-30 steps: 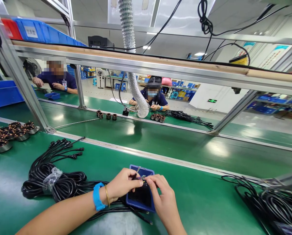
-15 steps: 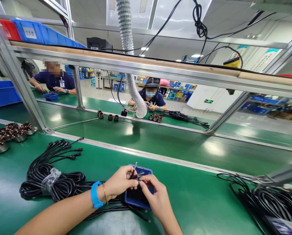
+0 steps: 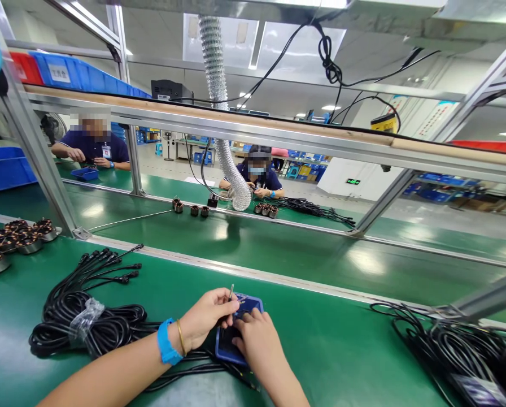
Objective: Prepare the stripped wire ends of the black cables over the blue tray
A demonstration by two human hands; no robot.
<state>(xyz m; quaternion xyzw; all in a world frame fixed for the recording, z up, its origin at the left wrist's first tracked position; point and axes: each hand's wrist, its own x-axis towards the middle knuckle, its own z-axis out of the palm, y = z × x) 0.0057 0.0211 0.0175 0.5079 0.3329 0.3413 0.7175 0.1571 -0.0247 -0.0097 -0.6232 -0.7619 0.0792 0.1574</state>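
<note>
My left hand (image 3: 213, 314) is closed on the end of a black cable (image 3: 230, 293), whose pale, thin tip sticks up between thumb and fingers. It is held above the left edge of a small blue tray (image 3: 256, 305). My right hand (image 3: 259, 342) reaches over the tray from the right, its fingers bent down into it and the thumb apart from them. No object shows in that hand, though its fingertips are partly hidden. Small wire ends (image 3: 242, 299) show at the tray's far side. What lies in the dark bottom of the tray I cannot make out.
A tied bundle of black cables (image 3: 87, 322) lies left, another heap of cables (image 3: 460, 350) right. Copper-wound stators (image 3: 28, 240) stand far left. A metal frame (image 3: 219, 127) crosses ahead, with a flexible duct (image 3: 231, 175) hanging down. Two co-workers sit across the bench.
My right hand has come away from the wires at my left fingers and dropped down into the tray. The left hand stays nearly in place, still holding the cable end. The view has shifted slightly.
</note>
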